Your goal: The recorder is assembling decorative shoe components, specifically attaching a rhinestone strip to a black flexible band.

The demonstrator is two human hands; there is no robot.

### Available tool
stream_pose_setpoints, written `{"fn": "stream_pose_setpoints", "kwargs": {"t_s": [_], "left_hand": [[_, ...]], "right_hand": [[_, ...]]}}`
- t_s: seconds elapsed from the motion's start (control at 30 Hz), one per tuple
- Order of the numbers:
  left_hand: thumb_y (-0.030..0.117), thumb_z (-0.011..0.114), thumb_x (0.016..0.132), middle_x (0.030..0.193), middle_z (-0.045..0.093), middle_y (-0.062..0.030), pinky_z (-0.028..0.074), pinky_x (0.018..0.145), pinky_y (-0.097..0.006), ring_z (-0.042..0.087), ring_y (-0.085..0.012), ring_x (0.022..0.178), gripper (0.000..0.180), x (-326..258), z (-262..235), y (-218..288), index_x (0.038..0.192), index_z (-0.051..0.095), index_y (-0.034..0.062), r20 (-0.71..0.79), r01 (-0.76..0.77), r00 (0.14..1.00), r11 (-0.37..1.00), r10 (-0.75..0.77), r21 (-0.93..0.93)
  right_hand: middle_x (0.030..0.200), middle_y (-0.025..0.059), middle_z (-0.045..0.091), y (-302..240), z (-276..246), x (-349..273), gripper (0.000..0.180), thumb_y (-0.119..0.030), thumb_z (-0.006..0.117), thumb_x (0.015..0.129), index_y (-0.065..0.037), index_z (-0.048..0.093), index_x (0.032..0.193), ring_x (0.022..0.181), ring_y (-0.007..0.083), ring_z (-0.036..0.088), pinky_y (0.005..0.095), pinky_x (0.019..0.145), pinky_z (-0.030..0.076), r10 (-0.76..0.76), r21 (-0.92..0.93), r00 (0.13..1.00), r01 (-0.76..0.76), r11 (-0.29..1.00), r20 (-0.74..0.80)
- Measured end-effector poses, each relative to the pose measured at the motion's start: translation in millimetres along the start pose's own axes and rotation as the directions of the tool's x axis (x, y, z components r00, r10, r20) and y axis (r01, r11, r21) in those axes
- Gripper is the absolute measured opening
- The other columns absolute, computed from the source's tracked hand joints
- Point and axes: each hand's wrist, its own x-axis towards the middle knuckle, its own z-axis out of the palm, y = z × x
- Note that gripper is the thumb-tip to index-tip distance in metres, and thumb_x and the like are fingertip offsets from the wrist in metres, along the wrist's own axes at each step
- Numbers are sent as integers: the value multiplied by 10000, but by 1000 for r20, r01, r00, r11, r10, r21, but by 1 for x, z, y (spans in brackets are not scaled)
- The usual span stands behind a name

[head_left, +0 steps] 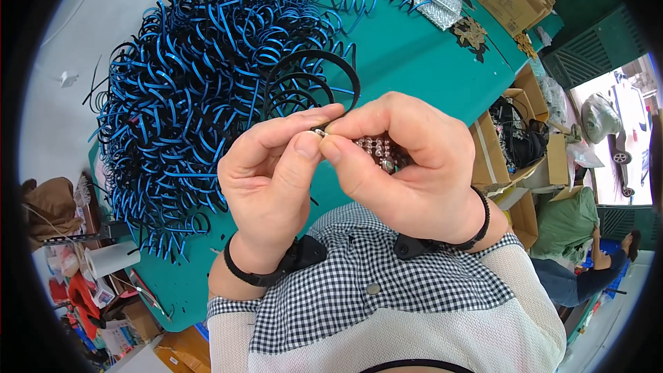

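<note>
My left hand (pixel 269 173) is closed, with thumb and finger pinching a small shiny metal fitting (pixel 319 132). Its fingertips meet those of my right hand (pixel 421 159), which pinches the same spot from the other side. A black curled strip (pixel 349 72) rises in loops from between the fingertips; its lower end is hidden there. Tucked in my right palm is a cluster of small reddish-brown and silvery pieces (pixel 376 146), partly covered by the fingers. Behind the left hand lies a large heap of curly blue-and-black strips (pixel 207 62).
The green table (pixel 421 69) also bears a silvery bubble-wrap pouch (pixel 436 3) and brown-and-black cut-out pieces (pixel 471 33). Open cardboard boxes (pixel 487 155) stand off its right edge. A white roll (pixel 112 259) lies at left. Another person (pixel 577 283) is at the far right.
</note>
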Motion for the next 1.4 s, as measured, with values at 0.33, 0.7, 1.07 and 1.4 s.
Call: {"fn": "stream_pose_setpoints", "kwargs": {"t_s": [0.33,0.7,1.07,1.4], "left_hand": [[-2,547,835,1016,598,-234,522,792,-351,617,-236,896,173,-2,-1,5,995,584,-57,-31,10,999,995,-13,-103],[28,531,853,980,615,-205,542,775,-377,627,-222,864,152,-1,0,9,968,594,-48,-34,105,993,976,-113,-189],[52,518,868,955,623,-194,544,764,-361,631,-210,835,152,0,-1,7,961,593,-42,-53,103,992,971,-117,-216],[61,489,886,978,618,-180,534,787,-385,624,-244,880,168,-1,3,4,987,584,-34,-66,94,992,971,-111,-219]], "right_hand": [[623,40,556,-2,1,-2,107,-37,679,669,-47,577,701,495,139,508,237,421,388,-19,-61,997,15,998,-80],[618,44,556,-4,1,-2,98,-7,670,680,-19,574,692,496,117,510,223,431,392,196,158,980,-187,970,-44],[605,45,552,-2,0,-2,111,-16,682,680,-20,572,691,488,117,512,221,426,390,145,100,989,-141,985,-35],[727,16,549,2,-8,-4,161,9,679,740,22,539,818,611,35,529,164,514,424,111,-2,992,-111,994,63]]}}
